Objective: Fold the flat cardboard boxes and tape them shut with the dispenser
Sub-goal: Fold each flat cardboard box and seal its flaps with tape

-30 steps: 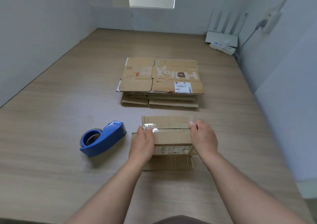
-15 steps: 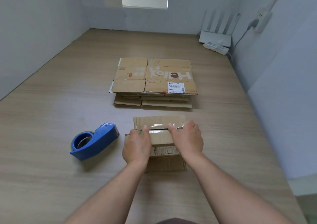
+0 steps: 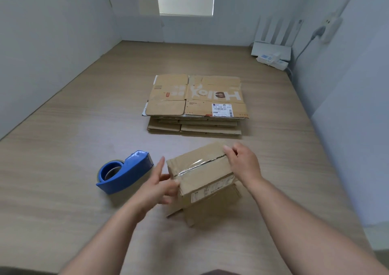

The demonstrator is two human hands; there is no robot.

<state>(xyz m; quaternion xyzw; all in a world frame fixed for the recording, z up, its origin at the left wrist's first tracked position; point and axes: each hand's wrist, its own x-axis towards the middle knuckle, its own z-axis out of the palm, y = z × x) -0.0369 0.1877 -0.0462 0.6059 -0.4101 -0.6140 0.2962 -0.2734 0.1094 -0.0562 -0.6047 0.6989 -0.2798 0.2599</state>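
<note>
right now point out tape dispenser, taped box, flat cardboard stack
blue plastic tape dispenser (image 3: 131, 172): head view, body
taped brown cardboard box (image 3: 200, 166): head view, top
flat brown cardboard stack (image 3: 195, 95): head view, top sheet

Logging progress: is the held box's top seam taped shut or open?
Taped shut. Clear tape runs along the top seam of the box, whose top flaps lie flat.

Taped box (image 3: 202, 169) held tilted, right hand (image 3: 244, 165) gripped its far end, left hand (image 3: 162, 185) touched its left end, blue dispenser (image 3: 124, 172) just left, stack of flat boxes (image 3: 197, 102) behind.
</note>
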